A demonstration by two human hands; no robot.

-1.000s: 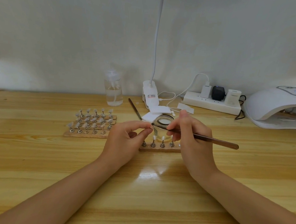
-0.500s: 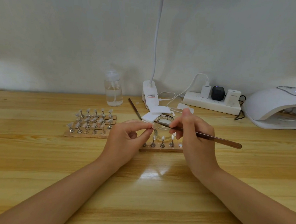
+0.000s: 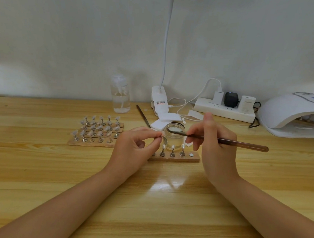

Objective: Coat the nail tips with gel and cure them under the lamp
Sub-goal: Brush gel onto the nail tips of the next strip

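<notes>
2 hands busy: left grip pinches nail tip, right grip holds brush w/ tip over jar.

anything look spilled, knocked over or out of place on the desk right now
Nothing stands out. The clear glass gel jar stands upright and open behind the short wooden nail-stand strip, with no spill visible. The left hand pinches a nail stand; the right hand holds the long brown brush over the jar.

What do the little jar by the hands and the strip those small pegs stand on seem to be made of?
The jar looks like clear glass or hard plastic: you see through its glossy wall. The strip looks like unfinished wood or cork: tan, matte, grainy. The pegs look metal: grey and shiny.
</notes>
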